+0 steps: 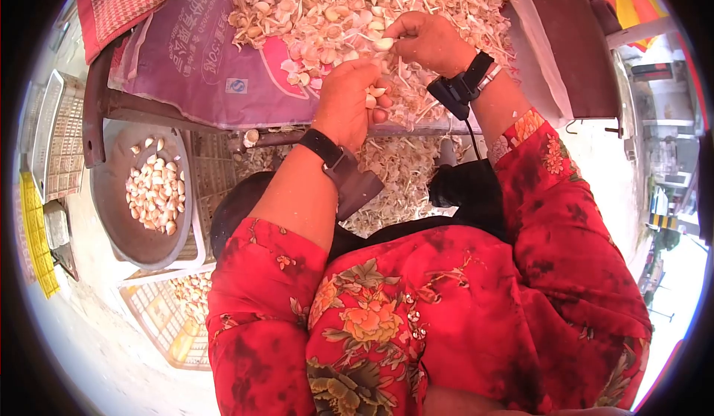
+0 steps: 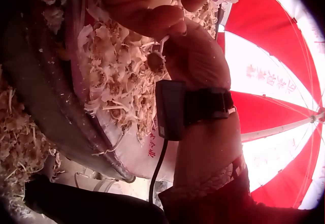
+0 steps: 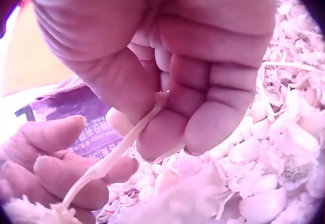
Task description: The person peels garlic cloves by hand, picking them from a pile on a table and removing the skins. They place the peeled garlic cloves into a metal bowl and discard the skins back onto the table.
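Observation:
My left hand (image 1: 346,100) is curled at the pile's near edge, gripping several garlic cloves (image 1: 371,101) that show between its fingers. To its right, my right hand (image 1: 435,43) pinches a pale garlic clove (image 1: 383,44) between thumb and fingers, just over the garlic pile (image 1: 312,7). In the right wrist view, a thin dry stem (image 3: 119,150) runs down from the fingers of my right hand (image 3: 167,66) towards my left hand (image 3: 66,163). The left wrist view shows the fingers of my left hand (image 2: 147,13) close to my right hand (image 2: 198,56).
A purple printed sack (image 1: 193,52) lies under the pile. Left of the table, a grey basin (image 1: 111,208) holds peeled-looking cloves, above a plastic crate (image 1: 152,315) with more garlic. Another crate (image 1: 58,137) stands farther left. Husks (image 1: 401,171) lie below the table edge.

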Available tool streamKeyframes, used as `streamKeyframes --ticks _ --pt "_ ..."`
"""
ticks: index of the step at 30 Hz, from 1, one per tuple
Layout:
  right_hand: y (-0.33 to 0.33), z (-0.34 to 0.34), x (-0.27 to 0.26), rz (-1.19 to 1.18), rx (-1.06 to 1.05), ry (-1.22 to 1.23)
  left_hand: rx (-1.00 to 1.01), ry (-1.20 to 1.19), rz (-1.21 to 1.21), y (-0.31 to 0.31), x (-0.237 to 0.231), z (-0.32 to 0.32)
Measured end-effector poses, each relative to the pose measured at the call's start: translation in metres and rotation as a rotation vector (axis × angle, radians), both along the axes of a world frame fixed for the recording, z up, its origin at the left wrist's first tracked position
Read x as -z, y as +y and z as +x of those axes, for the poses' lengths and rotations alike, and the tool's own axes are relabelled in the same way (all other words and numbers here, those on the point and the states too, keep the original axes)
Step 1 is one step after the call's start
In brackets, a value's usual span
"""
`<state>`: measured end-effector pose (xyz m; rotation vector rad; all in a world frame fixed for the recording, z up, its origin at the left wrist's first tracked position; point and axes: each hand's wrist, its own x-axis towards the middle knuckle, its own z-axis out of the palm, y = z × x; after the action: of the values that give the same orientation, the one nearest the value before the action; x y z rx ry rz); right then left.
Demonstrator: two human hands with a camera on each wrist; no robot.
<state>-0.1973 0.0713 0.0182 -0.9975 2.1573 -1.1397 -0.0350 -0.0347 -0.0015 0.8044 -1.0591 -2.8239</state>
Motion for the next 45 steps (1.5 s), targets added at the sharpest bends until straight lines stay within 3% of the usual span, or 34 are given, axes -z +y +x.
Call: streamKeyframes --ticks 6,9,12,14,15,17,18,22,23,27,30,37,40,45 --pt "0.003 0.030 -0.012 0.101 -0.228 0.585 -0.006 0.032 -0.044 0.000 0.005 -0.011" --pt "0.013 0.028 -0.011 0.106 -0.343 0.760 0.049 0.005 -0.140 0.000 0.005 -0.011" --pt "0.017 0.030 -0.011 0.119 -0.380 0.744 0.127 -0.073 -0.322 0.004 0.000 -0.007" --pt "0.020 0.020 -0.010 0.263 -0.365 0.857 0.186 -0.072 -0.449 0.002 0.004 -0.005" --pt "0.019 0.019 -0.013 0.332 -0.359 0.913 0.257 -0.021 -0.347 -0.001 0.003 -0.001" --pt "0.022 0.018 -0.024 0.480 -0.382 0.866 0.398 0.085 -0.144 -0.005 0.000 0.006" --pt "0.024 0.018 -0.029 0.558 -0.391 0.838 0.365 0.107 -0.082 -0.004 -0.003 0.010" --pt "0.008 -0.012 -0.018 0.480 -0.308 0.973 0.270 0.186 0.122 -0.001 -0.016 0.022" --pt "0.002 -0.020 -0.010 0.351 -0.249 0.918 0.257 0.201 0.161 -0.001 -0.016 0.022" --pt "-0.032 -0.029 0.015 0.306 -0.212 0.915 0.329 0.253 0.156 -0.006 -0.003 0.020" --pt "-0.051 -0.023 0.012 0.574 -0.255 0.919 0.342 0.232 0.142 -0.006 0.001 0.021" --pt "-0.062 -0.032 0.009 0.695 -0.299 0.785 0.264 0.146 0.147 -0.009 0.001 0.022" --pt "-0.054 -0.046 0.022 0.573 -0.346 0.773 0.236 0.107 0.152 -0.005 0.001 0.022" --pt "-0.044 -0.045 0.026 0.493 -0.129 0.498 0.236 0.126 0.165 -0.004 0.009 0.020"
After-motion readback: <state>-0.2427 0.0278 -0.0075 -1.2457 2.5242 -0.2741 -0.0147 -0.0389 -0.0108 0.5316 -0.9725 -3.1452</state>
